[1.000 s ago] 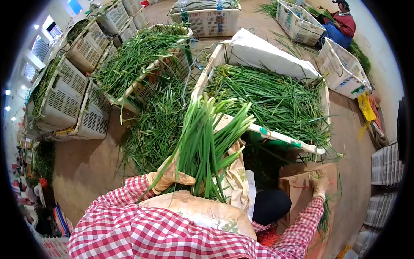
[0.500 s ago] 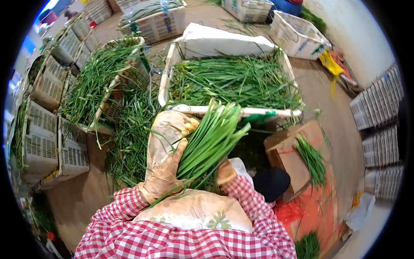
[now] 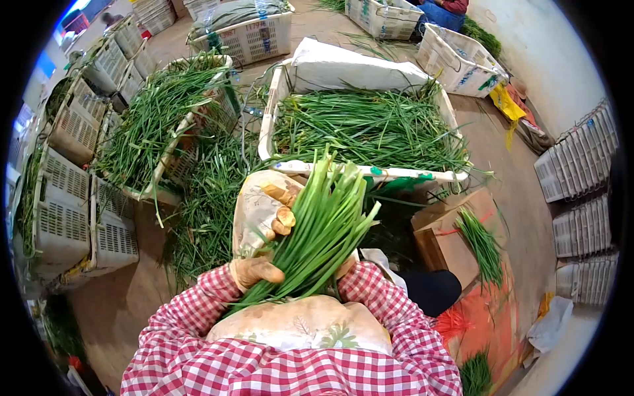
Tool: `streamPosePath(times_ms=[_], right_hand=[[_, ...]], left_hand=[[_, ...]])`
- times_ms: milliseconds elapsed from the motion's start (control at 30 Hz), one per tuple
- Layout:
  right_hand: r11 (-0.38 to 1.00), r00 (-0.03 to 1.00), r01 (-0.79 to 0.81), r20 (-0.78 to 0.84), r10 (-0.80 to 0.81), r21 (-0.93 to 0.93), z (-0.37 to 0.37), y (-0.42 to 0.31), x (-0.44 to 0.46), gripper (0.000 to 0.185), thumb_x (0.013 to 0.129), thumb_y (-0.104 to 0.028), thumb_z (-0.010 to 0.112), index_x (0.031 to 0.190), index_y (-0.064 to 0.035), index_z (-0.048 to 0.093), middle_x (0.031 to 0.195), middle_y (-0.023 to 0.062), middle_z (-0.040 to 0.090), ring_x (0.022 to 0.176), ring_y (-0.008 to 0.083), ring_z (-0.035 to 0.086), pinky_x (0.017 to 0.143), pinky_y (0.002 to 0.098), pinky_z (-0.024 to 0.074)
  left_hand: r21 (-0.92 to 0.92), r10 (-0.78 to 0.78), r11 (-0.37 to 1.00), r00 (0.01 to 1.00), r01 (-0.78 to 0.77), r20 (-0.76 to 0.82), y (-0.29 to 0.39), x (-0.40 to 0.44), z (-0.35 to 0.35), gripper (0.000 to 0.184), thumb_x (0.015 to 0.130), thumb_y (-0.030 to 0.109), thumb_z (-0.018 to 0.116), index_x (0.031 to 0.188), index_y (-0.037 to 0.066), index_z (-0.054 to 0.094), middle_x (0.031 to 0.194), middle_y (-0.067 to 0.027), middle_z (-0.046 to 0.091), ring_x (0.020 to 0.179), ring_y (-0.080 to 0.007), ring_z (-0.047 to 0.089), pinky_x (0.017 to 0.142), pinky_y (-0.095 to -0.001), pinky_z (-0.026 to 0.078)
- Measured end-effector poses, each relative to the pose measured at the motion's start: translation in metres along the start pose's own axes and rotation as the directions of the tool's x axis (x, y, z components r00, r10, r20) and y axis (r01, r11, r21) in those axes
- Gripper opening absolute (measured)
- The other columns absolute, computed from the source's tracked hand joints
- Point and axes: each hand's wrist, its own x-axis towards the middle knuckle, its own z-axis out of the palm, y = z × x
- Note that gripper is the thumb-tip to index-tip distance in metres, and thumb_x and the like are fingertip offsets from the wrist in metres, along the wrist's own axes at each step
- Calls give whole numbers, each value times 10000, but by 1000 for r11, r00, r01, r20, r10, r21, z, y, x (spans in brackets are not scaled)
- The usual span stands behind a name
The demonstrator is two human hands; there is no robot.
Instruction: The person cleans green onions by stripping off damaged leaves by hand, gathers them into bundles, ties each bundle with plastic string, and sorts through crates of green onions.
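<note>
A bunch of green chives (image 3: 323,231) is held over my lap, its pale cut ends up and its leaves fanned out. My left hand (image 3: 256,272), in a tan, soiled glove, grips the bunch from the left, with its thumb across the lower leaves. My right hand (image 3: 345,265) is pressed against the right side of the bunch. Most of its fingers are hidden behind the leaves. Just beyond the bunch stands a white crate (image 3: 422,174) filled with loose chives (image 3: 370,125). A white sheet (image 3: 356,67) is folded over its far side.
To the left, another crate (image 3: 173,148) overflows with chives, and loose chives (image 3: 208,198) lie beside it. A cardboard box (image 3: 456,261) at my right carries a tied bunch (image 3: 481,247). Stacked crates (image 3: 63,204) line the left side. A person (image 3: 444,14) sits at the back.
My left thumb has moved down from along the bunch to lie across its lower part. The chives are fanned slightly wider. The view has shifted a little, so the crates appear farther right.
</note>
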Motion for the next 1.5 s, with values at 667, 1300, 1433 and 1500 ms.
streamPosePath(times_ms=[667,1300,1433,1500], right_hand=[[-427,981,-158,-91,-172,-890,59,-82,-11,299,826,-313,693,971,-52,679,845,79,636,788,171,597,731,290,473],[-657,614,-753,-312,-725,44,-8,-175,-99,308,886,-247,555,1083,-14,596,963,229,650,930,354,639,786,465,501],[130,900,-329,-352,-258,-935,77,-132,-41,604,920,-487,528,1367,-91,435,1192,116,610,1083,215,581,910,312,457],[-193,956,-291,-274,-108,-937,97,-110,-13,571,892,-452,595,1310,-78,489,1030,119,660,903,176,633,819,300,499]], left_hand=[[827,31,439,914,351,-405,35,-68,16,616,857,160,686,1389,52,394,1365,-117,486,1175,-222,527,930,-328,467],[709,155,697,943,106,-294,-12,-84,-5,547,903,283,592,1342,0,429,1289,-80,528,1113,-172,522,966,-339,420],[898,117,431,982,86,-150,-18,-86,-32,620,889,288,621,1395,35,369,1356,-76,423,1235,-189,384,1050,-352,287],[757,56,647,985,90,-165,-6,-78,-10,646,888,299,634,1402,28,353,1303,-74,454,1198,-187,416,1029,-331,322]])
